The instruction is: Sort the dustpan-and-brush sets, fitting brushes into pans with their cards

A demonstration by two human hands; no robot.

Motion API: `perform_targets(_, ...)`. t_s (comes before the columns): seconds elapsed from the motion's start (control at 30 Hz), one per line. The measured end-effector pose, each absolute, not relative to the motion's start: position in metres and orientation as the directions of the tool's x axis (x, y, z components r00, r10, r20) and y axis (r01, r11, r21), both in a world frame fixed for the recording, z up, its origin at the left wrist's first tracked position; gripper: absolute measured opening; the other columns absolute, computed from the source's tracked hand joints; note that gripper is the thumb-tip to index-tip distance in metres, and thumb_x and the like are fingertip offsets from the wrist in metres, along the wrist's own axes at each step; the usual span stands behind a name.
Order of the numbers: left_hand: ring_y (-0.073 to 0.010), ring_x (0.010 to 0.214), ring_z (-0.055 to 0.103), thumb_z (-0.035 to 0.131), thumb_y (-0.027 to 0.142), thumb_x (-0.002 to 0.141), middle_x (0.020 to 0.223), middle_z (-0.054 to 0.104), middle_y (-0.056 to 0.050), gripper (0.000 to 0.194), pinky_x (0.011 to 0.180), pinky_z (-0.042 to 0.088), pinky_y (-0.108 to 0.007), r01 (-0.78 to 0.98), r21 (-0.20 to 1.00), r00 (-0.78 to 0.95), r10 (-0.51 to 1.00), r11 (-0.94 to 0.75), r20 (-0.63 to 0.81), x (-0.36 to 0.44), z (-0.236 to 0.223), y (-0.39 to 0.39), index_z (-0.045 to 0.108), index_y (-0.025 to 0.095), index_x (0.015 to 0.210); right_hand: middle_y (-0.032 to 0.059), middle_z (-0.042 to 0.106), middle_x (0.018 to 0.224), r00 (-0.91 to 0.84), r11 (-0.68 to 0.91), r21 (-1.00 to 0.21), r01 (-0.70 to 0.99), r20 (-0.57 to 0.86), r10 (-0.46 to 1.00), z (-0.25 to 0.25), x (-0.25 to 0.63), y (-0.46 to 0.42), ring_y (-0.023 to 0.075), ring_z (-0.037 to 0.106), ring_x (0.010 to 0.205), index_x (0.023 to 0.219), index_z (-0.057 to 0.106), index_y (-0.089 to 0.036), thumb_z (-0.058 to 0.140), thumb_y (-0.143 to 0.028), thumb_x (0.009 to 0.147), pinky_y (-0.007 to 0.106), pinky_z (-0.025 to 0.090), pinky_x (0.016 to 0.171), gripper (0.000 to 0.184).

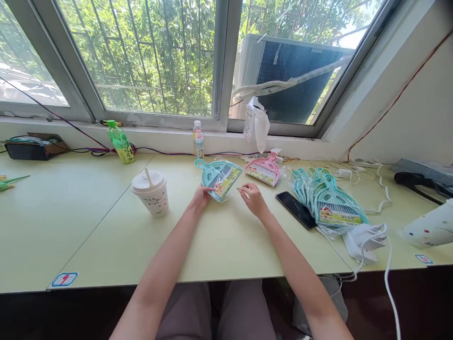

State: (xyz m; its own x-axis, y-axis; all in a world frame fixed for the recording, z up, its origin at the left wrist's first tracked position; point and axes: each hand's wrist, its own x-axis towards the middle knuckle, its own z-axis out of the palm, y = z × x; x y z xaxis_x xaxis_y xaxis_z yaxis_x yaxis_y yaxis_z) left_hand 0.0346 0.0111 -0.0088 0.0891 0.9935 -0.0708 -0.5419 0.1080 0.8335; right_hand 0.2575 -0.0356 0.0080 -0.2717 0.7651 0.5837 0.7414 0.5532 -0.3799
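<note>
My left hand (201, 196) grips the lower left edge of a teal mini dustpan and brush set (220, 178) in clear plastic with a yellow printed label. The set is tilted, its looped handle pointing to the upper left. Just right of it is my right hand (252, 196), fingertips pinched together and apart from the package; anything between them is too small to make out. A pink dustpan and brush set (264, 169) lies behind my right hand. Farther right, several teal dustpan sets (329, 200) are bunched in an overlapping pile.
A black phone (296, 209) touches the pile's left side. White chargers and cables (364, 241) sit at the front right edge. To the left stand a lidded cup with a straw (151, 193) and a green bottle (121, 142). A small clear bottle (198, 140) is by the window wall.
</note>
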Motion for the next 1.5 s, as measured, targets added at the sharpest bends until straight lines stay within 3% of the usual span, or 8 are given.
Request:
perform_targets(0.17, -0.0249, 0.097, 0.064, 0.062, 0.008, 0.064, 0.103, 0.068, -0.010, 0.048, 0.086, 0.051, -0.040, -0.502, 0.856, 0.229, 0.973, 0.125, -0.008, 0.037, -0.008, 0.007, 0.057, 0.015, 0.111, 0.0023, 0.061, 0.077, -0.092, 0.294, -0.849, 0.439, 0.283, 0.955, -0.010, 0.249, -0.025, 0.0144, 0.053, 0.057, 0.131, 0.047, -0.018, 0.046, -0.046, 0.087, 0.032, 0.048, 0.062, 0.052)
perform_targets(0.27, -0.0268, 0.102, 0.062, 0.066, 0.014, 0.067, 0.108, 0.067, -0.012, 0.044, 0.087, 0.050, -0.041, -0.481, 0.866, 0.311, 0.950, 0.135, 0.025, 0.037, -0.006, 0.003, 0.059, 0.016, 0.110, 0.0047, 0.064, 0.089, 0.004, 0.142, -0.971, 0.191, 0.145, 0.989, -0.021, 0.245, -0.018, 0.0149, 0.059, 0.067, 0.134, 0.039, -0.018, 0.051, -0.049, 0.081, 0.030, 0.049, 0.064, 0.063)
perform_targets(0.47, -0.0282, 0.112, 0.057, 0.068, 0.015, 0.067, 0.121, 0.061, -0.011, 0.047, 0.090, 0.048, -0.039, -0.371, 0.902, 0.591, 0.805, 0.221, 0.046, 0.033, -0.003, -0.008, 0.060, 0.020, 0.113, 0.0074, 0.060, 0.103, 0.212, 0.170, -0.986, 0.001, 0.166, 0.963, -0.026, 0.264, -0.009, 0.0173, 0.059, 0.096, 0.126, 0.043, -0.020, 0.059, -0.051, 0.072, 0.032, 0.048, 0.082, 0.065)
perform_targets(0.7, -0.0267, 0.110, 0.058, 0.063, 0.010, 0.071, 0.123, 0.060, -0.010, 0.061, 0.093, 0.045, -0.043, -0.463, 0.856, 0.599, 0.793, 0.230, 0.111, 0.036, -0.006, -0.007, 0.049, 0.023, 0.129, 0.0068, 0.055, 0.116, 0.220, 0.237, -0.958, -0.163, 0.199, 0.955, -0.020, 0.271, -0.009, 0.0168, 0.054, 0.106, 0.119, 0.052, -0.024, 0.071, -0.046, 0.064, 0.031, 0.045, 0.091, 0.063)
perform_targets(0.83, -0.0253, 0.108, 0.059, 0.060, 0.007, 0.072, 0.123, 0.060, -0.010, 0.067, 0.096, 0.042, -0.045, -0.507, 0.833, 0.600, 0.784, 0.223, 0.156, 0.041, -0.006, -0.010, 0.044, 0.025, 0.134, 0.0048, 0.060, 0.107, 0.220, 0.213, -0.940, -0.268, 0.155, 0.963, -0.021, 0.256, -0.011, 0.0182, 0.061, 0.097, 0.117, 0.049, -0.025, 0.082, -0.038, 0.052, 0.035, 0.048, 0.090, 0.075)
perform_targets(1.0, -0.0262, 0.103, 0.061, 0.057, 0.023, 0.081, 0.115, 0.065, -0.009, 0.045, 0.093, 0.042, -0.049, -0.482, 0.830, 0.658, 0.742, 0.280, 0.132, 0.042, -0.003, -0.012, 0.053, 0.024, 0.126, 0.0035, 0.068, 0.085, 0.131, 0.091, -0.934, -0.346, 0.048, 0.990, -0.021, 0.254, -0.011, 0.0194, 0.066, 0.081, 0.088, 0.055, -0.020, 0.084, -0.036, 0.050, 0.039, 0.054, 0.083, 0.051)
perform_targets(1.13, -0.0251, 0.091, 0.064, 0.048, 0.044, 0.089, 0.096, 0.070, -0.012, 0.039, 0.087, 0.047, -0.044, -0.462, 0.848, 0.540, 0.841, 0.261, 0.035, 0.042, -0.003, -0.005, 0.064, 0.014, 0.108, 0.0011, 0.070, 0.085, 0.143, 0.091, -0.920, -0.380, 0.039, 0.989, -0.017, 0.258, -0.014, 0.0185, 0.068, 0.078, 0.087, 0.052, -0.022, 0.081, -0.027, 0.057, 0.037, 0.057, 0.074, 0.043)
perform_targets(1.5, -0.0142, 0.090, 0.066, 0.028, 0.030, 0.098, 0.098, 0.068, -0.011, 0.038, 0.082, 0.052, -0.027, -0.771, 0.625, -0.205, 0.977, -0.120, -0.065, 0.007, -0.012, 0.027, 0.061, 0.013, 0.105, 0.0047, 0.072, 0.078, 0.124, 0.006, -0.954, -0.299, -0.033, 0.992, -0.003, 0.275, -0.017, 0.0186, 0.068, 0.065, 0.091, 0.064, -0.016, 0.074, -0.014, 0.064, 0.032, 0.057, 0.061, 0.029)
